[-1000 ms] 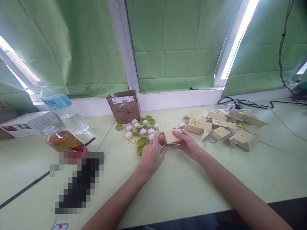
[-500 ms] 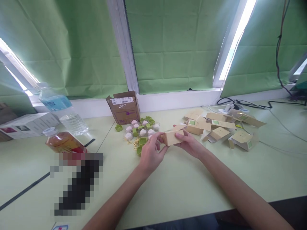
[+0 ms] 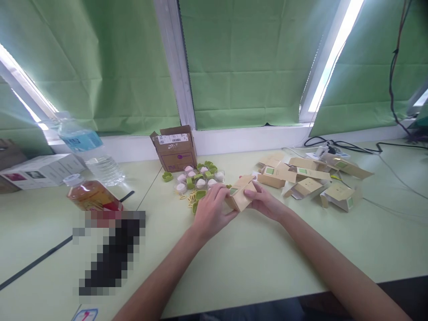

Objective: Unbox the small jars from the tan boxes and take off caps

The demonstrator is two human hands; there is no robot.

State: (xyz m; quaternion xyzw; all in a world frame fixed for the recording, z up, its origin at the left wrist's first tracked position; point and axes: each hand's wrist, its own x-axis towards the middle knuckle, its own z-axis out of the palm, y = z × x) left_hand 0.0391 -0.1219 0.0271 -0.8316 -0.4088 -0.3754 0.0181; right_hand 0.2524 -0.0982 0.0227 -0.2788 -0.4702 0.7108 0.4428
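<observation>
Between my hands, above the table, is a small tan cardboard box (image 3: 240,195) with a green label on one face. My left hand (image 3: 212,210) grips its left side, fingers curled over the top edge. From the right, my right hand (image 3: 265,200) holds it with the thumb on the near face. Just behind my left hand lie clear cups with pale pink domed contents (image 3: 200,183), green flower-shaped pieces (image 3: 167,176) and small yellow rings (image 3: 191,198). To the right of my right hand is a pile of similar tan boxes (image 3: 306,187), several with raised flaps.
An open brown carton (image 3: 177,150) stands by the wall. Tilted at left are a clear water bottle (image 3: 105,169) and an amber drink bottle (image 3: 93,196), near white boxes (image 3: 42,169). Black cables (image 3: 361,149) and a power strip lie at back right.
The box has been turned in my hands, so its green-labelled face now shows. My left hand has shifted over its upper left edge. The whole view has moved slightly.
</observation>
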